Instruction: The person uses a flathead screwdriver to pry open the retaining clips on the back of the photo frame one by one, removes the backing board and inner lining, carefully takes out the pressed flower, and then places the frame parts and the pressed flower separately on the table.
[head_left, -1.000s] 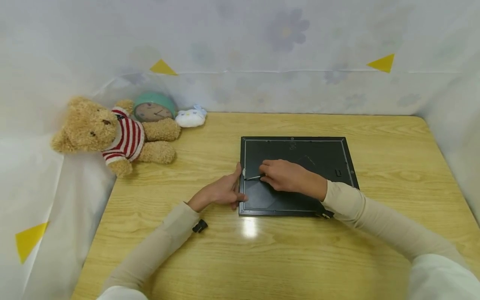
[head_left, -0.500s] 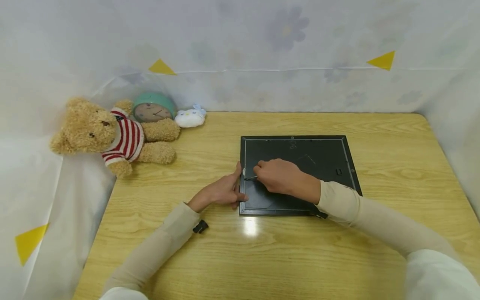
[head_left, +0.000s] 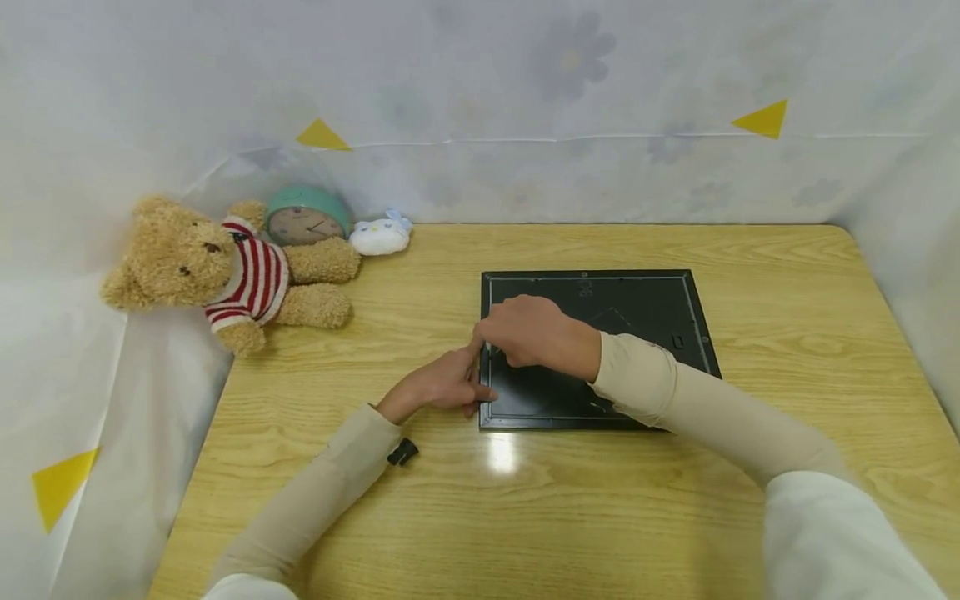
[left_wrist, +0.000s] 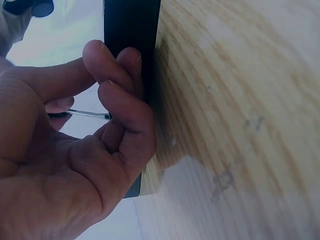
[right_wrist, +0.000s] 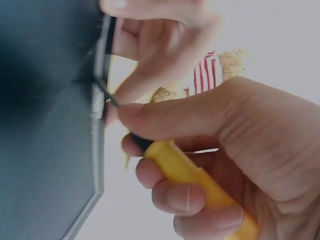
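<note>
A black picture frame (head_left: 645,312) lies on the table with its back up. At its left edge my left hand (head_left: 438,383) holds the rim, with curled fingers against the frame's side (left_wrist: 131,25) in the left wrist view. My right hand (head_left: 542,335) reaches over the backing and grips a yellow-handled screwdriver (right_wrist: 180,170). Its thin metal shaft (left_wrist: 90,113) meets the groove between backing and rim, close beside the left thumb. From the head view, the hand covers the screwdriver's handle.
A teddy bear (head_left: 251,275) in a striped shirt lies at the back left. Beside it are a green clock (head_left: 306,218) and a small white plush (head_left: 381,237). A small black object (head_left: 402,452) sits by the left sleeve. Wood-grain tabletop (head_left: 540,517) surrounds the frame.
My right hand has shifted left and slightly away from me, bringing the screwdriver up to the frame's left edge and its handle to a new angle. My left hand stays put.
</note>
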